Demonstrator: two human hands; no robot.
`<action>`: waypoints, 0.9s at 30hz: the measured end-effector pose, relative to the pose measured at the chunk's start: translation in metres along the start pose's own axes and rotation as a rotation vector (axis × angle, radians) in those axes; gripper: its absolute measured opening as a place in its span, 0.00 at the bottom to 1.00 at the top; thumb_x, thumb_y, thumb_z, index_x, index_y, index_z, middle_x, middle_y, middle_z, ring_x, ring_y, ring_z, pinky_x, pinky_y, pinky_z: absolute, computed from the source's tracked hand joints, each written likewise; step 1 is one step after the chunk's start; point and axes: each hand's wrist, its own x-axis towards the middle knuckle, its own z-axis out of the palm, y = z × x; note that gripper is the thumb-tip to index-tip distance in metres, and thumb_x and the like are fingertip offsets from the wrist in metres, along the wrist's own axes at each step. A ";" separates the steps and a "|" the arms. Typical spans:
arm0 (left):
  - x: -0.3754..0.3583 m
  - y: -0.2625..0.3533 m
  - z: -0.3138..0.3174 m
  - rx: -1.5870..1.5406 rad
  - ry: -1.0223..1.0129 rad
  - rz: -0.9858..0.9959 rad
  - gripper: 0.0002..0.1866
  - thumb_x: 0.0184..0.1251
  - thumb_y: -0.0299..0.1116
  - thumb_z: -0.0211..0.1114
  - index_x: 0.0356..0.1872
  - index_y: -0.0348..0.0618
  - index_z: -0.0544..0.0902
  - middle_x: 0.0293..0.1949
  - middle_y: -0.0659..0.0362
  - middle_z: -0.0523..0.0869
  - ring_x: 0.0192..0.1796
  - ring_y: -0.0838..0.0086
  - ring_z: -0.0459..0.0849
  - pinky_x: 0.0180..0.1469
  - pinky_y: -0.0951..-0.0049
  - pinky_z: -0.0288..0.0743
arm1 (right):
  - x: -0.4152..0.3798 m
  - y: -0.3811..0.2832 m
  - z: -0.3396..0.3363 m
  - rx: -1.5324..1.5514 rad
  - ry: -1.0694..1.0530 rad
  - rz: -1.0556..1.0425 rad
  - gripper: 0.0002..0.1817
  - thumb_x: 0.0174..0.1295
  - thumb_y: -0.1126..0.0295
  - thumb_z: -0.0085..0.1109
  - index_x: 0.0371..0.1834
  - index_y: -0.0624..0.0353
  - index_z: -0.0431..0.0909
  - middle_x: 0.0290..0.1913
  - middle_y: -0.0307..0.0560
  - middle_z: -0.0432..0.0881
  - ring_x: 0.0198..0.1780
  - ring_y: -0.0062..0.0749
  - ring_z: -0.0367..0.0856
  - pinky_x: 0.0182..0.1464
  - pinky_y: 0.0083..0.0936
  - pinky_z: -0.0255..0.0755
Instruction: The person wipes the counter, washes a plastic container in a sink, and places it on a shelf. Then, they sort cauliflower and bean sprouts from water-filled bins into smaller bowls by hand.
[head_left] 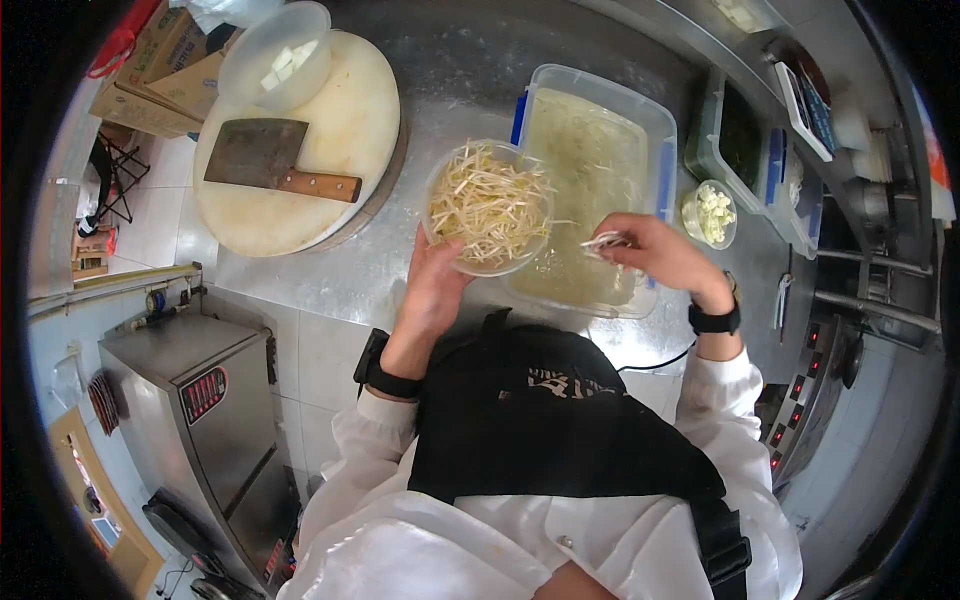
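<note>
My left hand [436, 283] grips the near rim of a clear round bowl [433, 212] heaped with bean sprouts [488, 208]. The bowl is beside the left wall of a clear plastic tub [655, 110] with blue side clips. Cloudy, yellowish water [580, 160] with a few loose sprouts fills the tub's lower part. Over the tub's right half, my right hand [648, 252] is closed on a small bunch of bean sprouts [608, 243], whose ends stick out from the fingertips toward the bowl.
To the left, a cleaver [258, 155] lies on a round cutting board [345, 100], near a bowl of white pieces [275, 60]. A small bowl of chopped white pieces [712, 213] stands right of the tub. Lidded containers [735, 140] line the right side of the steel counter [440, 70].
</note>
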 end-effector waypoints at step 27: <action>0.012 -0.030 0.045 -0.034 -0.087 -0.137 0.25 0.69 0.43 0.47 0.63 0.43 0.58 0.59 0.55 0.68 0.61 0.67 0.69 0.62 0.60 0.63 | 0.002 -0.044 0.044 -0.427 0.402 -0.503 0.13 0.44 0.78 0.61 0.35 0.59 0.76 0.34 0.47 0.70 0.40 0.43 0.72 0.42 0.33 0.68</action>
